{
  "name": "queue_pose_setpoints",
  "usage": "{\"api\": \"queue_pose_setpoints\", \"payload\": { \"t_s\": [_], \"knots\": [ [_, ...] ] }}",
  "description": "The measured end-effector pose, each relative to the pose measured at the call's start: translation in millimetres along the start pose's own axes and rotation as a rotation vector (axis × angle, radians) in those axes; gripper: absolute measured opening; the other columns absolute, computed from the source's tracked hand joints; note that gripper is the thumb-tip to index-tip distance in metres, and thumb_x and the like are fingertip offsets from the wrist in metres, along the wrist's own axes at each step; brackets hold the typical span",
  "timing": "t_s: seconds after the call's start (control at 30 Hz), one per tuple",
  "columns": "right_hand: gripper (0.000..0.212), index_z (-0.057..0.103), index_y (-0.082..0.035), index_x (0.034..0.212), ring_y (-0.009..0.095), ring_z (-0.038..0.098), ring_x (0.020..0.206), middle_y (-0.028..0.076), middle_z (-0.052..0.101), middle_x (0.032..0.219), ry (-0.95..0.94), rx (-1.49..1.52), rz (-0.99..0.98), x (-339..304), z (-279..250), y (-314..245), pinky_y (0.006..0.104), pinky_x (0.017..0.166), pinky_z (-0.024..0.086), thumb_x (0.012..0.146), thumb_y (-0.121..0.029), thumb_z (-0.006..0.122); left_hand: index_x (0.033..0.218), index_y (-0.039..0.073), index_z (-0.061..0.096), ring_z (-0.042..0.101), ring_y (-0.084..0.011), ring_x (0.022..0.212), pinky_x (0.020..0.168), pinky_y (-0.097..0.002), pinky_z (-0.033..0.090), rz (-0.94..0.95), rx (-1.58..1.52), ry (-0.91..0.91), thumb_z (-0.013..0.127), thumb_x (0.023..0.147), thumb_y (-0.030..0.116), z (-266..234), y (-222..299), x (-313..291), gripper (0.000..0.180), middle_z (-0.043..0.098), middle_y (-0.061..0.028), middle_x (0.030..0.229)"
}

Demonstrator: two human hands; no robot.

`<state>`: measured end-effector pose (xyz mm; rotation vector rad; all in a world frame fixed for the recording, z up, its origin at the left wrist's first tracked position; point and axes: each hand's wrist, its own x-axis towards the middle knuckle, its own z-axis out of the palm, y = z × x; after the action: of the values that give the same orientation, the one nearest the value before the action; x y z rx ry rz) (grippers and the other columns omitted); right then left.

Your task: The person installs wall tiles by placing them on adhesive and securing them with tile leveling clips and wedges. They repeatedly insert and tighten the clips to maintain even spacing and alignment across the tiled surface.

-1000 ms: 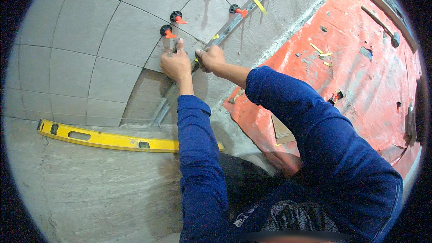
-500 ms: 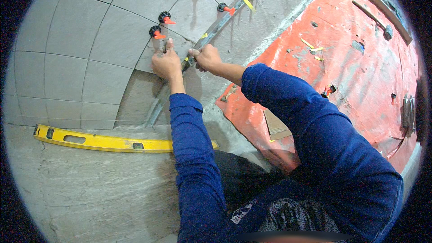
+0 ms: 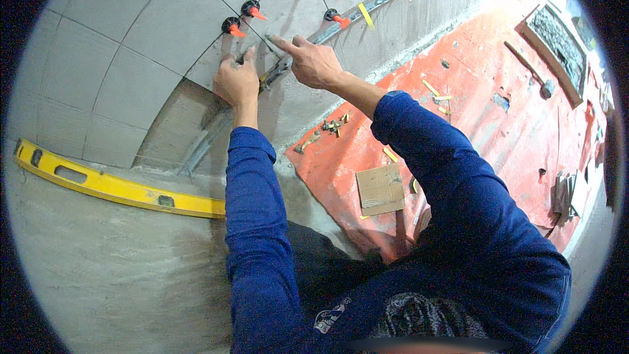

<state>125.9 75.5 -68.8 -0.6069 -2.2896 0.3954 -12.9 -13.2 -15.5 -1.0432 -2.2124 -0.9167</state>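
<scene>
Since the earlier frame, the right hand (image 3: 316, 64) has uncurled its index finger from beside the long grey metal strip (image 3: 200, 149) and points it over the corner of the large square grey tile (image 3: 204, 65); the whole view has shifted too. This tile lies under and just beside both hands, its lower edge meeting a darker rectangular patch of bare mortar (image 3: 171, 117). Along its right side runs the metal strip, and past that a broad band of smooth grey screed (image 3: 360, 59) reaches to the edge of the wrinkled red plastic sheet (image 3: 511, 151). Below the tiles, a yellow spirit level (image 3: 118, 183) runs up to the left sleeve.

At far right, a shallow rectangular tray with a brown rim (image 3: 552, 67) holds lumpy grey mortar (image 3: 557, 36).

The tile looks matt and dusty; a round black clip with an orange-red lever (image 3: 230, 25) stands at its upper edge. The left hand (image 3: 237, 84) is half closed at the tile, thumb raised; whether it grips anything cannot be told. The right hand's other fingers are curled, with nothing visible in them; fingertip contact is unclear.
</scene>
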Motion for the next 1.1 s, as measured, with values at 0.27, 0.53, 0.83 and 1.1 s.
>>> {"api": "queue_pose_setpoints", "payload": {
  "t_s": [0.27, 0.53, 0.83, 1.1],
  "knots": [
    [0.07, 0.036, -0.034, 0.142, 0.034, 0.062, 0.069, 0.011, 0.054, 0.098, -0.034, -0.084, -0.075, 6.0, -3.6, -3.1, 0.0439, 0.054, 0.05, 0.079, -0.007, 0.051, 0.087, 0.007, 0.071, 0.065, -0.0413, 0.081, 0.069, -0.0492, 0.05, 0.004, 0.088, -0.14, 0.072, 0.075, 0.045, 9.6, -26.7, -28.0, 0.04, 0.067, -0.0223, 0.081],
    [0.068, 0.037, -0.033, 0.141, 0.033, 0.064, 0.075, 0.013, 0.054, 0.097, -0.028, -0.206, -0.117, 1.8, 4.1, 0.3, 0.0447, 0.061, 0.05, 0.08, -0.007, 0.051, 0.089, 0.009, 0.072, 0.066, -0.0419, 0.079, 0.068, -0.0494, 0.051, -0.019, 0.181, -0.11, 0.07, 0.076, 0.048, 12.1, -26.4, -29.1, 0.042, 0.068, -0.022, 0.08],
    [0.06, 0.04, -0.027, 0.139, 0.033, 0.066, 0.08, 0.015, 0.056, 0.101, -0.144, -0.242, -0.064, -10.5, 7.5, 1.3, 0.0449, 0.065, 0.052, 0.083, -0.009, 0.053, 0.09, 0.01, 0.072, 0.066, -0.0418, 0.078, 0.068, -0.0486, 0.05, -0.023, 0.14, -0.118, 0.071, 0.075, 0.051, 18.9, -31.6, -26.6, 0.044, 0.068, -0.0205, 0.081],
    [0.041, 0.061, -0.019, 0.121, 0.034, 0.066, 0.087, 0.015, 0.057, 0.106, -0.39, -0.188, 0.08, -43.0, 10.8, 19.0, 0.0467, 0.069, 0.053, 0.081, -0.011, 0.054, 0.087, 0.009, 0.071, 0.065, -0.0416, 0.078, 0.068, -0.0502, 0.049, -0.005, 0.128, -0.132, 0.069, 0.076, 0.051, 20.9, -34.5, -27.1, 0.044, 0.067, -0.0209, 0.078]
  ]
}}
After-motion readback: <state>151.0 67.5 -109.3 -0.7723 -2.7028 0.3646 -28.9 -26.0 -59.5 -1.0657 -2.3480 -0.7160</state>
